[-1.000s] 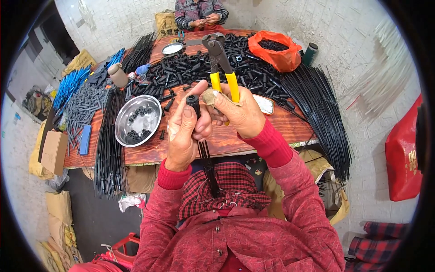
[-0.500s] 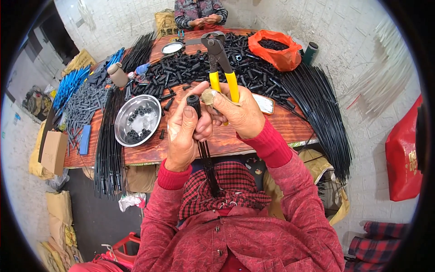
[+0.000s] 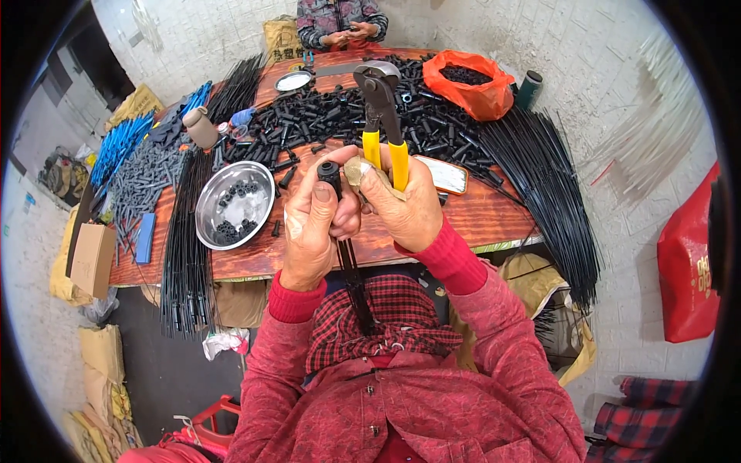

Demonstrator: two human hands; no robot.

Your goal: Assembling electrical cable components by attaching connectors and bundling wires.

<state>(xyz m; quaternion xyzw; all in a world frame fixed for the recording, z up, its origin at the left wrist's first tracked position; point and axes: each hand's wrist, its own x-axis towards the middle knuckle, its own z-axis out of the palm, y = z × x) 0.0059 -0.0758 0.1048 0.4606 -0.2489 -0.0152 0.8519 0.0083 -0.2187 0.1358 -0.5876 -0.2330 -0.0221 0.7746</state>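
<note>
The left hand [image 3: 312, 228] is closing firmly around a thin black rod [image 3: 353, 282], thumb pressing near the small black cap [image 3: 329, 170] that is sitting on the rod's upper end. The rod is running down toward the person's lap, over the red checked cloth [image 3: 390, 309]. The right hand [image 3: 405, 204] is wrapping tightly around the yellow handles of a pair of pliers [image 3: 380, 116], whose dark head is pointing up and away, not touching the cap; the two hands are meeting just above the near edge of the bench [image 3: 478, 216].

Judging from how things are lying, the work is looking far from finished. A cap is already sitting on this one rod, yet long bundles of black rods [image 3: 544, 185] are still fanning over the right end of the bench, and another bundle [image 3: 184, 247] is hanging over the near left edge.

A round steel bowl [image 3: 234, 204], left of the hands, is holding only a scattering of small black pieces, much of its bottom showing bare. At the far right an orange bag [image 3: 471, 81] is lying open with dark pieces inside. A smaller metal dish [image 3: 293, 80] is resting at the far side; what it is holding I cannot tell. Between them, a heap of short black tubes [image 3: 324, 123] is spreading loose across the bench. A second person's hands [image 3: 346, 35] are working at the far end.
</note>
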